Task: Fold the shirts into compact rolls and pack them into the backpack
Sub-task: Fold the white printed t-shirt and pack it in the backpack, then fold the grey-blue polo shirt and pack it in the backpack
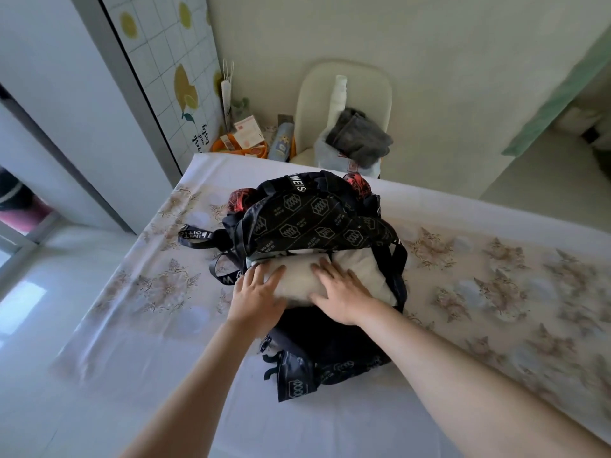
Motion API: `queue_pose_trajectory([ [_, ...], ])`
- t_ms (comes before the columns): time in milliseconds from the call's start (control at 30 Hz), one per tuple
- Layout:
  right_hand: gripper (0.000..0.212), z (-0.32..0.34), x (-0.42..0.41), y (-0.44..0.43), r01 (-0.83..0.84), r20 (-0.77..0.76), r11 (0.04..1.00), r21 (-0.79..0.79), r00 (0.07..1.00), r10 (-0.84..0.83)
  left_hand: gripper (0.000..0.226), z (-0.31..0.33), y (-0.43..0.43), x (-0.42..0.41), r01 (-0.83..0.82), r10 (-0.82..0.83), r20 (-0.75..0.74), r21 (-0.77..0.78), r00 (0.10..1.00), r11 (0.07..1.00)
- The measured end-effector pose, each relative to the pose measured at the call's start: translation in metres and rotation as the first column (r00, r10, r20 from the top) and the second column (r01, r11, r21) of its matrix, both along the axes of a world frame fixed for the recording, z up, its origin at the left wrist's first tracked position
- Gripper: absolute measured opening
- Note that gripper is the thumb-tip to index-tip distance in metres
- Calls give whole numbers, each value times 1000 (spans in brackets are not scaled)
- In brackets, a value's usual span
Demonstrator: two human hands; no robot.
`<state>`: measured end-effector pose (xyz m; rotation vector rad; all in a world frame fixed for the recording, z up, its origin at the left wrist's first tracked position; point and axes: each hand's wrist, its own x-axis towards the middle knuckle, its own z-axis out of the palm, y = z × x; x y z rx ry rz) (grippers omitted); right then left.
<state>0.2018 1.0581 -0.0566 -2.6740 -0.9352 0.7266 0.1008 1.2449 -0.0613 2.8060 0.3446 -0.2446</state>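
A black backpack (314, 219) with white printed logos lies open on the bed, its flap lifted toward the far side. A white rolled shirt (297, 279) sits in its mouth, and a second pale garment (363, 269) lies beside it on the right. My left hand (258, 292) presses flat on the roll's left end with fingers spread. My right hand (340, 292) presses flat on the roll's right part. Red-and-black fabric (241, 200) shows behind the backpack on both sides.
The bed has a floral cover (496, 285) with bare room left and right of the backpack. A cream chair (344, 94) behind the bed holds grey and white clothes (360, 137). Boxes and clutter (248, 137) stand on the floor by the wall.
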Motion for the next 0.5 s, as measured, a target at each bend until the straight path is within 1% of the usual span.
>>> queue_pose_trajectory([
  [67,61,11,-1,-7,40,55,996,82,997,-45,65,11,-8,1,-38,37,27,10,999,999],
  [133,50,23,-4,-25,81,146,981,178,983,-107,55,23,-22,2,-53,54,115,-15,992,999],
  [200,40,35,-7,-54,119,223,959,259,958,-179,44,34,-44,6,-32,56,198,-124,979,992],
  [267,34,48,-8,-90,157,273,944,290,932,-239,37,46,-76,16,17,40,225,-245,974,969],
  [367,30,70,-10,-162,243,306,919,311,890,-339,33,62,-144,41,149,-93,184,-318,978,936],
  [500,29,79,-21,-293,453,307,845,284,792,-528,35,72,-269,74,302,-303,54,-357,951,884],
])
